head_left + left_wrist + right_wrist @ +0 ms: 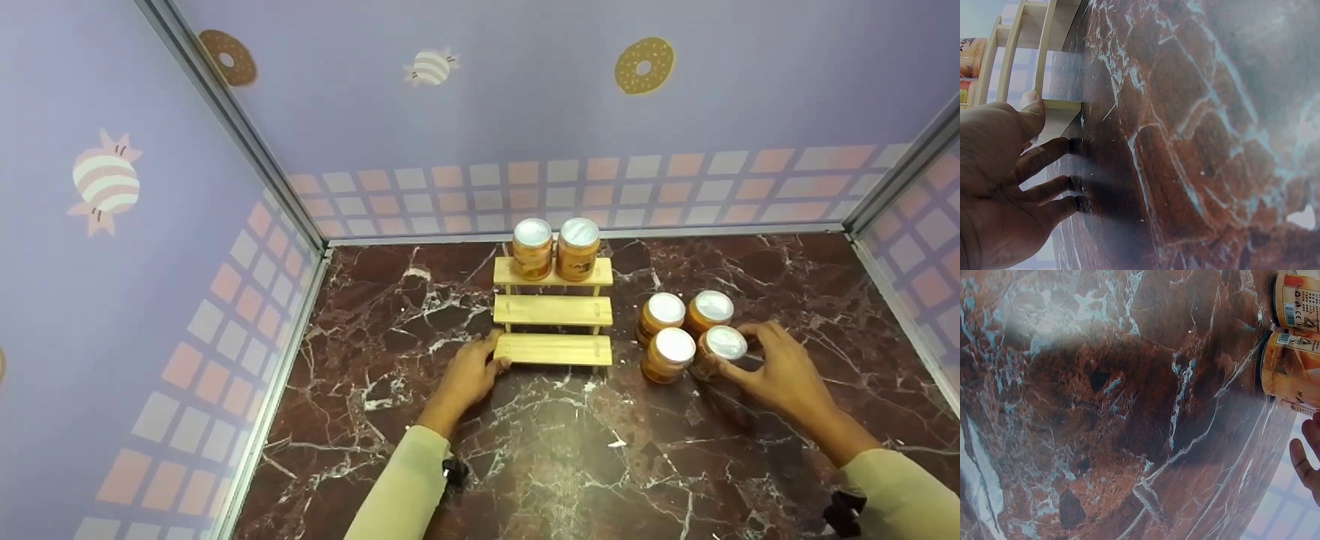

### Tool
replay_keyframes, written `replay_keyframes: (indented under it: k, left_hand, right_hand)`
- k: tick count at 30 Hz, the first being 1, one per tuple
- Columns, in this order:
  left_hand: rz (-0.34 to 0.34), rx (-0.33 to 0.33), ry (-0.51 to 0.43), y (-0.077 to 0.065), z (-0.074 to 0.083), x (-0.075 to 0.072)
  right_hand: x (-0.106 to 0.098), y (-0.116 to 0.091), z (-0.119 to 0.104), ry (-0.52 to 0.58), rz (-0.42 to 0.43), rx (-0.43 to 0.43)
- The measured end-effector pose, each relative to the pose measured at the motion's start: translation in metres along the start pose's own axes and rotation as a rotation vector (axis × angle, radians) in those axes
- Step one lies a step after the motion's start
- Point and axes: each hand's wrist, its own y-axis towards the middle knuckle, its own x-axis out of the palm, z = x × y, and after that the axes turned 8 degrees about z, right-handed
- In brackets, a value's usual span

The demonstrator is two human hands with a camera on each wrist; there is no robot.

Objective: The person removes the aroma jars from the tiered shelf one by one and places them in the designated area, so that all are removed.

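Note:
A pale wooden three-step rack (553, 310) stands mid-table. My left hand (466, 375) holds its lower left end; in the left wrist view the thumb (1031, 109) lies against the bottom step (1044, 56) and the other fingers reach down to the table. Two orange jars with silvery white lids, a left jar (532, 251) and a right jar (577, 251), sit side by side on the top step. Right of the rack, several like jars stand clustered on the table. My right hand (787, 379) grips the near right jar (724, 345) between thumb and fingers.
The dark red marbled tabletop (555, 450) runs to a lilac back wall (480, 112) with a checked border. A left side wall (112, 300) and a right side wall (930, 247) enclose it. The rack's middle step (553, 310) and bottom step (553, 349) are bare.

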Motion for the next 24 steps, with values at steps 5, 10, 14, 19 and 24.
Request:
replay_keyframes:
  k: [5, 10, 14, 19, 24]
  left_hand:
    - [-0.006, 0.001, 0.012, 0.000, 0.000, 0.001]
    - [0.004, 0.014, 0.014, 0.001, -0.001, 0.002]
    - [0.016, 0.031, 0.007, 0.003, -0.002, 0.001]
    - [0.010, 0.015, 0.004, 0.003, -0.002, 0.001]
    - [0.001, 0.011, -0.003, 0.003, -0.002, 0.002]
  right_hand:
    - [-0.005, 0.003, -0.002, 0.006, 0.011, 0.007]
    - [-0.007, 0.012, -0.011, 0.008, 0.040, -0.019]
    - [-0.009, 0.021, -0.023, 0.008, 0.049, -0.025]
    - [-0.008, 0.034, -0.038, -0.003, 0.072, -0.063]
    - [-0.005, 0.048, -0.053, -0.010, 0.085, -0.105]
